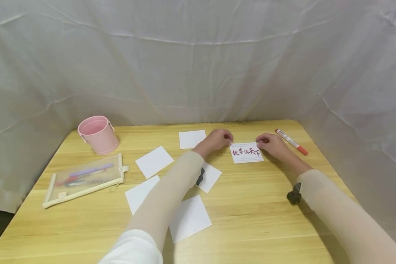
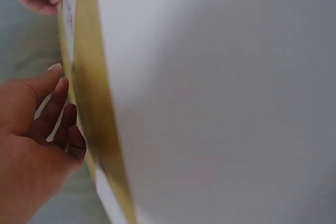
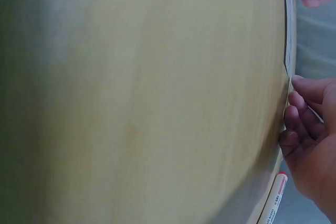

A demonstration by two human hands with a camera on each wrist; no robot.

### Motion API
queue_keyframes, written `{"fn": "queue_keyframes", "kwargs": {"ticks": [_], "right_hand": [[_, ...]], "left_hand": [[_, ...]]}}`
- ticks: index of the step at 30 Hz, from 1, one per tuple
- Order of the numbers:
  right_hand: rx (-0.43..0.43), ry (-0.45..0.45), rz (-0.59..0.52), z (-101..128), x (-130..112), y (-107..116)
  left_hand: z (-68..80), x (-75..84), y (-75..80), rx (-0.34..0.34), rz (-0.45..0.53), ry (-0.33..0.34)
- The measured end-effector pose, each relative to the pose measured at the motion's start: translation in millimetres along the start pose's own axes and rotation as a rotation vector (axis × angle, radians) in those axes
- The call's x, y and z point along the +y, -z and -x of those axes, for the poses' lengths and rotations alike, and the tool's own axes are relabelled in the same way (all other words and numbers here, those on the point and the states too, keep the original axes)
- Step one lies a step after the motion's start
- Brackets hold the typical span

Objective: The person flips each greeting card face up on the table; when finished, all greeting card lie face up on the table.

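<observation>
A white card [image 1: 246, 153] with large dark red Chinese characters lies at the back right of the wooden table. My left hand [image 1: 220, 138] is at its far left corner, thumb and forefinger close together there. At the far right corner my right hand [image 1: 271, 143] pinches the edge between thumb and bent fingers. The right wrist view shows my right thumb [image 3: 304, 86] right at the card's end, the card [image 3: 288, 22] nearly edge-on. In the left wrist view my left hand [image 2: 39, 124] is near, with the other hand beyond it. A red marker [image 1: 291, 141] lies just right of my right hand.
Several blank white cards, among them one card [image 1: 154, 162], lie around my left forearm, partly hidden under it. A clear zip pencil pouch [image 1: 85, 179] with pens lies at left. Behind it stands a pink bucket [image 1: 100, 135]. A pale curtain [image 1: 191, 73] hangs around the table.
</observation>
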State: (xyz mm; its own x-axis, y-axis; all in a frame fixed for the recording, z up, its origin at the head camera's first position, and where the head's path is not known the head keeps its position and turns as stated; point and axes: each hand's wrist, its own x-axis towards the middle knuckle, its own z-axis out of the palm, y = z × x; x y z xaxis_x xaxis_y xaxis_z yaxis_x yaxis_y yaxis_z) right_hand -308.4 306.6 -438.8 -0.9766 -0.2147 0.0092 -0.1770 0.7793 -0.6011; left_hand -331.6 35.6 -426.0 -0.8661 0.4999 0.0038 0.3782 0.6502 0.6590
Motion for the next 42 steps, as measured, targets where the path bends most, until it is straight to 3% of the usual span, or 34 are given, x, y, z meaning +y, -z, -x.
{"fn": "queue_keyframes", "kwargs": {"ticks": [5,11,17,22,30,37,42], "right_hand": [[0.039,0.002,-0.013,6,-10,0],[0.000,0.053,-0.034,27,-54,-20],[-0.057,0.081,-0.007,62,-101,-56],[-0.080,0.069,0.109,86,-125,-79],[-0.087,0.004,0.261,99,-146,-99],[-0.069,-0.029,0.239,99,-149,-103],[-0.059,-0.036,0.214,100,-152,-104]], "left_hand": [[13.6,-1.5,26.3,-0.016,0.017,-0.019],[48.2,-20.3,52.9,-0.041,0.009,-0.006],[94.8,-45.8,54.0,-0.099,-0.189,0.008],[119.9,-53.4,49.1,-0.118,-0.250,0.001],[133.2,-54.0,48.8,-0.116,-0.194,0.034],[133.0,-53.5,49.4,-0.134,-0.081,0.030],[132.3,-52.9,49.4,-0.157,0.011,0.070]]}}
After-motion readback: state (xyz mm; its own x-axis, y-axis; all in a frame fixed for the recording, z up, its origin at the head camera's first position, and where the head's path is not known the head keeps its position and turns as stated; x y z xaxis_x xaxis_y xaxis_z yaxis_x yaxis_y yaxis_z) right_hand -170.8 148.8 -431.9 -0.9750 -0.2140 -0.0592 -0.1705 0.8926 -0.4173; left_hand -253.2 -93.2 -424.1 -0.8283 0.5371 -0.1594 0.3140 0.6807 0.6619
